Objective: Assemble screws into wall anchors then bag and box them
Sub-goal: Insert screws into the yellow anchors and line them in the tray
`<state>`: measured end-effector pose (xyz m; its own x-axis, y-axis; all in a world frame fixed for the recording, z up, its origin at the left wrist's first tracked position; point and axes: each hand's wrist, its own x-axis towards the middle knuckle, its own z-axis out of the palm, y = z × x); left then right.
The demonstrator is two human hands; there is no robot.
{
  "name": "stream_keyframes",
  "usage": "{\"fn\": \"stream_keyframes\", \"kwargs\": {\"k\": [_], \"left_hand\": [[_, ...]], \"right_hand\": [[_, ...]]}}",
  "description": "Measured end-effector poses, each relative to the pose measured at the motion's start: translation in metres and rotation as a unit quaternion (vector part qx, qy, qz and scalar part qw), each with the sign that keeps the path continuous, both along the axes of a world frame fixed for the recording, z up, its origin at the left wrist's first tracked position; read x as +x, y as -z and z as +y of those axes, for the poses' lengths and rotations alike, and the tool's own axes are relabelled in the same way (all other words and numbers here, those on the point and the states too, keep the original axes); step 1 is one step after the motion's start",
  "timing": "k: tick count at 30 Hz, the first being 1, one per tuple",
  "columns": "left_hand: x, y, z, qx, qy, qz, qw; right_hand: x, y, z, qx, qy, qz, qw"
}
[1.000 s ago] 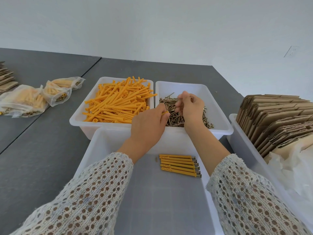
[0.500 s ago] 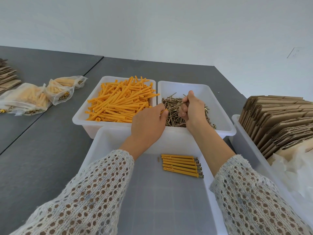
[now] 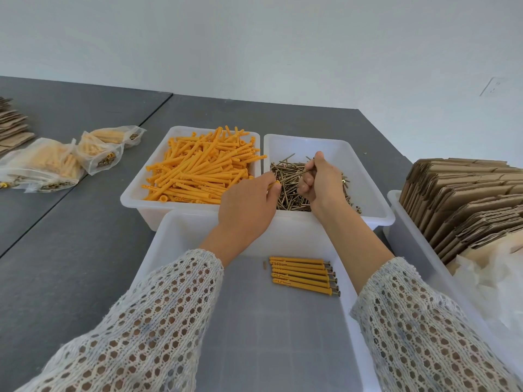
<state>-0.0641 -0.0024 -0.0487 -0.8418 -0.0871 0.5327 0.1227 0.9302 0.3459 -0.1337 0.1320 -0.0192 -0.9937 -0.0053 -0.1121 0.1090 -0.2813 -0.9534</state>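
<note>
My left hand (image 3: 249, 202) grips an orange wall anchor (image 3: 275, 183); only its tip shows past my fingers. My right hand (image 3: 321, 182) pinches a brass screw (image 3: 297, 174) that points toward that tip, above the white bin of loose screws (image 3: 365, 176). To the left stands a white bin (image 3: 135, 202) heaped with orange anchors (image 3: 198, 171). Several anchors with screws in them (image 3: 302, 274) lie side by side in the near white tray (image 3: 169, 244).
Filled clear bags (image 3: 56, 162) lie on the grey table (image 3: 70, 250) at the left, with flat cardboard (image 3: 11, 128) behind them. A white bin at the right holds folded cardboard boxes (image 3: 464, 199) and clear bags (image 3: 495, 281).
My right hand has lifted one screw out of the pile and turned it toward the anchor in my left hand. My left hand has stayed in place.
</note>
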Motion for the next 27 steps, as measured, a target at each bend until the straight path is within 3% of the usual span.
{"fn": "stream_keyframes", "kwargs": {"k": [15, 21, 23, 27], "left_hand": [[0.0005, -0.0012, -0.0001, 0.0, -0.003, -0.001, 1.0], [0.0011, -0.0022, 0.0007, 0.001, -0.001, 0.0, 1.0], [0.0016, -0.0028, 0.0008, 0.002, 0.0, 0.0, 1.0], [0.0022, -0.0032, 0.0008, -0.003, 0.003, 0.002, 1.0]], "right_hand": [[0.0003, -0.0012, -0.0016, 0.027, -0.005, -0.006, 1.0], [-0.0003, 0.0004, 0.0007, -0.008, 0.051, -0.006, 0.999], [0.0011, -0.0008, 0.0001, 0.001, 0.035, 0.0, 0.999], [0.007, -0.0008, -0.0069, 0.112, -0.077, 0.063, 0.989]]}}
